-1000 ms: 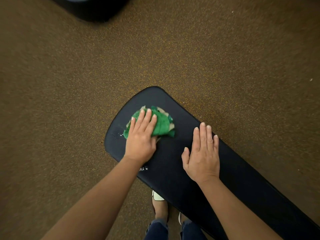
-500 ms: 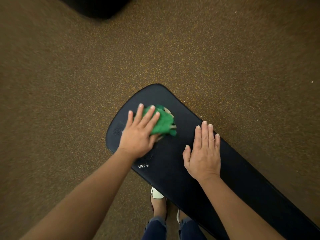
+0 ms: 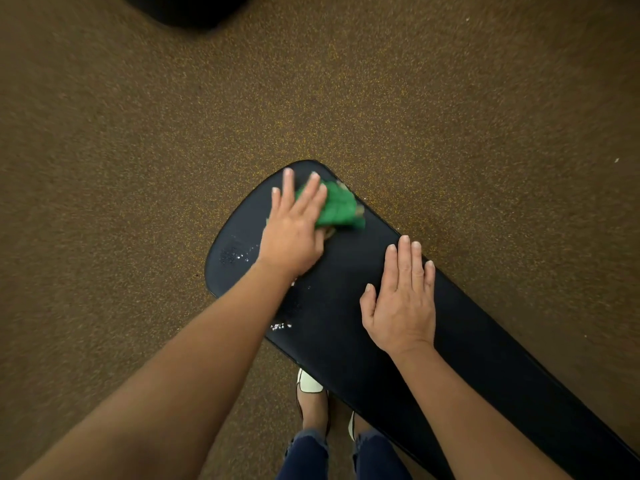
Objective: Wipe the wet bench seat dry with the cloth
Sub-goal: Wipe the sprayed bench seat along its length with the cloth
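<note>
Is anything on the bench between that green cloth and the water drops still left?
Nothing visible. The left hand presses the cloth; only bare seat separates it from the droplets. The right hand rests flat off to the side.

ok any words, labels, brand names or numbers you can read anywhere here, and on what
None can be read.
The bench seat, the green cloth, the speckled floor and the white shoe show no lettering.
The white specks on the seat look like water drops, not print.
</note>
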The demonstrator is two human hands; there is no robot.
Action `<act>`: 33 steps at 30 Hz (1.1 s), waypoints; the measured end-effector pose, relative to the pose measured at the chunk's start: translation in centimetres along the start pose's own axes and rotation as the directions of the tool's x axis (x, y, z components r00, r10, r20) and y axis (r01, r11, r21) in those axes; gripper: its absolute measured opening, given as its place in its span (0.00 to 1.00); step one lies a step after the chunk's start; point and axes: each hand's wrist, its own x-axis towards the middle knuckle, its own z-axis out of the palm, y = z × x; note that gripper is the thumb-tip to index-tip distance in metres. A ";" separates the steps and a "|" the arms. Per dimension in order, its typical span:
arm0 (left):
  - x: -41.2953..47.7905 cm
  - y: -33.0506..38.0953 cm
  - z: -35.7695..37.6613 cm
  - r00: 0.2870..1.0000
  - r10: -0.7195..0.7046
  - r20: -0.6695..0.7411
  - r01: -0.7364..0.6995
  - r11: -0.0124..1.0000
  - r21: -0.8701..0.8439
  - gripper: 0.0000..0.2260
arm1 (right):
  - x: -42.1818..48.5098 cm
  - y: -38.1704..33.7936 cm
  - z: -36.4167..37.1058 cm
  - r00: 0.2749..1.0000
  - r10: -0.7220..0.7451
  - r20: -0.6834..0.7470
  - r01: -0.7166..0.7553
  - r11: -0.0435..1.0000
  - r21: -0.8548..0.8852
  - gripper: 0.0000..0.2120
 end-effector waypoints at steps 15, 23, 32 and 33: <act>-3.5 7.0 -0.5 0.989 -0.003 0.150 0.042 0.966 -0.257 0.28 | 2.3 -1.2 -1.9 0.972 0.136 -0.192 0.028 0.744 0.668 0.18; -3.7 6.4 -1.6 0.950 -0.303 0.069 0.274 0.712 -0.646 0.19 | 4.2 -1.1 -3.4 0.959 0.120 -0.259 0.112 0.676 0.729 0.12; -5.8 5.5 -3.1 0.885 -0.463 -0.056 0.326 0.700 -0.635 0.23 | 4.7 -0.5 -3.4 0.928 0.104 -0.359 0.034 0.933 0.359 0.14; -6.3 5.0 -3.0 0.880 -0.470 -0.072 0.343 0.733 -0.588 0.24 | 4.6 -0.8 -3.3 0.927 0.089 -0.365 0.025 0.955 0.296 0.15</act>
